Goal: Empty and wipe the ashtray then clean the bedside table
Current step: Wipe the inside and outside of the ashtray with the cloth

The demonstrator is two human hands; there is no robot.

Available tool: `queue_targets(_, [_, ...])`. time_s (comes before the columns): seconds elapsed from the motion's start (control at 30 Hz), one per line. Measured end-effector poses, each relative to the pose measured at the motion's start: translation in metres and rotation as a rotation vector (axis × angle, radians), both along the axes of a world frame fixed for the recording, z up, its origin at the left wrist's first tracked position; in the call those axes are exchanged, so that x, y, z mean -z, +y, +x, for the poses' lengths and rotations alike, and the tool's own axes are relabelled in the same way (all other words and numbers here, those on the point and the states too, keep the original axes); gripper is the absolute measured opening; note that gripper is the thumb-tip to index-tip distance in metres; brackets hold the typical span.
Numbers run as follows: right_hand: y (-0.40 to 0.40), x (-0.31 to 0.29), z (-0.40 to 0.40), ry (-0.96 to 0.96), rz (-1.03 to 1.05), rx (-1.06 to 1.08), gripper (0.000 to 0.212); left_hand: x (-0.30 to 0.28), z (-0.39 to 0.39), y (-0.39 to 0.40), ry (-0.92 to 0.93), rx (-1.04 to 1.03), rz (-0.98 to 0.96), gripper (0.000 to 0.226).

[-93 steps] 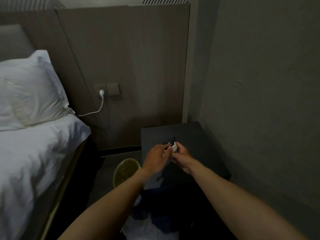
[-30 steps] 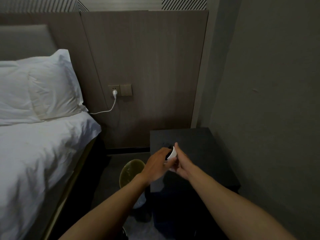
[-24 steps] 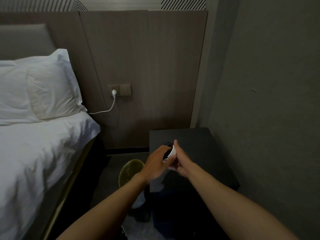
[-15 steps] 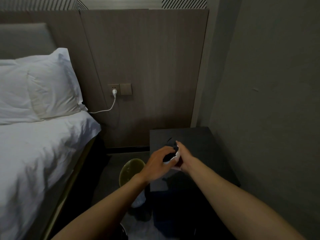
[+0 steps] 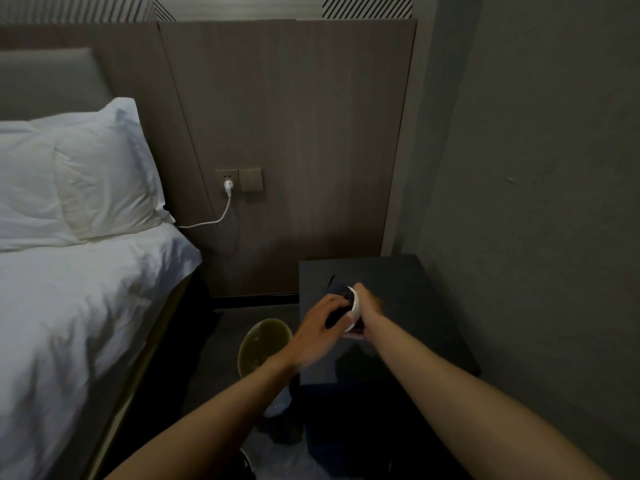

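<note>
Both forearms reach fwd over the dark bedside table point(image 5: 398, 271) and the hands meet above it. The right hand point(image 5: 369, 306) holds the white ashtray point(image 5: 354, 308) tilted on its edge, fingers curled round the rim. The left hand point(image 5: 317, 323) pushes a dark cloth point(image 5: 337, 306) into the ashtray w/ fingers curled on it. A yellow-lined bin point(image 5: 265, 344) stands on the floor, just left of the table.

We've got a black bedside table point(image 5: 408, 271), and the ashtray point(image 5: 354, 308) over it is white with a dark cloth point(image 5: 337, 315) against it. Pillow point(image 5: 86, 174) and duvet point(image 5: 76, 299) are both plain white, the cable point(image 5: 221, 216) white too. Brownish wood-grain panel point(image 5: 294, 133), grey wall point(image 5: 536, 168), and a yellow-green liner in the bin point(image 5: 263, 344).
</note>
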State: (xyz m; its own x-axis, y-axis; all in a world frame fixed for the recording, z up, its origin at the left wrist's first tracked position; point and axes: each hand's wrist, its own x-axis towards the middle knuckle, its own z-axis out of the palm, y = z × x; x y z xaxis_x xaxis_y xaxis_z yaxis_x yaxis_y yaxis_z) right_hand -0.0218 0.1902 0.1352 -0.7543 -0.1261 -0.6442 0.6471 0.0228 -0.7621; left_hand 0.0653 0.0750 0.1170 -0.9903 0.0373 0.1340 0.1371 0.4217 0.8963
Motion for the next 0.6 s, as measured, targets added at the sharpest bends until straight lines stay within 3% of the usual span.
queue_targets(0.13, [-0.004, 0.002, 0.008, 0.116, -0.018, 0.069, 0.024, -0.009, -0.006, 0.002, -0.089, -0.068, 0.131, 0.019])
queue_targets(0.3, [-0.011, 0.004, 0.015, 0.216, 0.000, 0.081, 0.030, -0.020, -0.015, 0.004, -0.236, -0.172, 0.253, 0.016])
queue_targets(0.47, [-0.011, 0.005, 0.018, 0.243, -0.009, 0.049, 0.028, -0.023, -0.021, -0.003, -0.274, -0.185, 0.128, 0.040])
queue_targets(0.6, [-0.007, 0.006, 0.015, 0.196, -0.055, 0.028, 0.036, -0.019, -0.018, -0.008, -0.164, -0.137, -0.039, 0.046])
